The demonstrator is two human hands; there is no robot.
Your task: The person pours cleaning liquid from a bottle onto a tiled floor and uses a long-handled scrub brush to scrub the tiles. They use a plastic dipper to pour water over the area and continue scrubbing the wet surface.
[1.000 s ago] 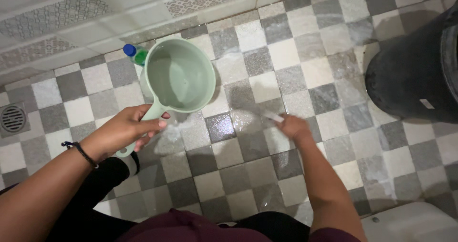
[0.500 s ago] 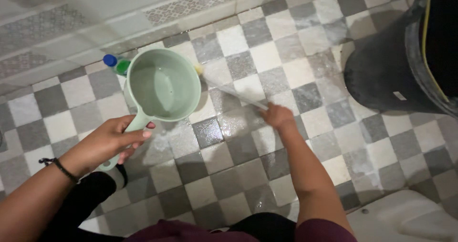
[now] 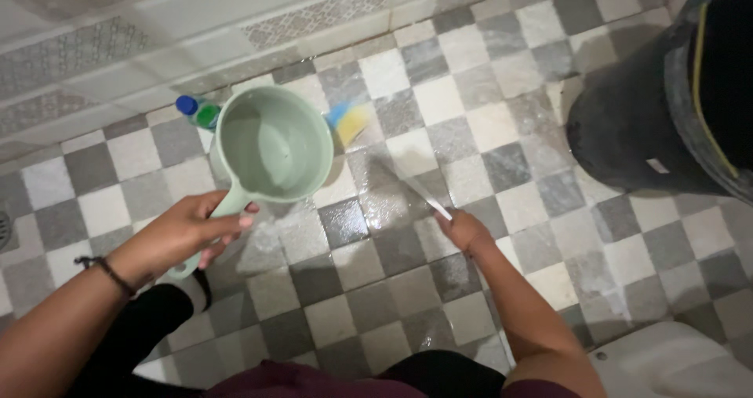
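The pale green dipper (image 3: pixel 274 143), a round plastic scoop with a long handle, was held out over the checked floor (image 3: pixel 502 163) of grey and white tiles, its open mouth facing up toward the camera and a shallow film of water showing at its bottom. The left hand (image 3: pixel 184 233) was clenched around the handle, fingers (image 3: pixel 227 225) wrapped over it, with the end of the handle poking out below the palm. A dark band (image 3: pixel 106 271) sat on that wrist. The right hand (image 3: pixel 463 229) was closed around the thin white handle of a brush (image 3: pixel 392 159), which ran up and to the left from the fist; its blue and yellow head was blurred and lay low against the wet tiles just right of the dipper's rim. Whether the head actually touched the floor could not be told.

Behind the dipper, next to the wall (image 3: pixel 196 29), a green bottle with a blue cap (image 3: pixel 200 112) stood partly hidden by the scoop. A large black bucket (image 3: pixel 659 123) filled the upper right corner, well apart from both hands. A white fixture (image 3: pixel 674 363) showed at the lower right edge, and the tiles between the two hands shone wet
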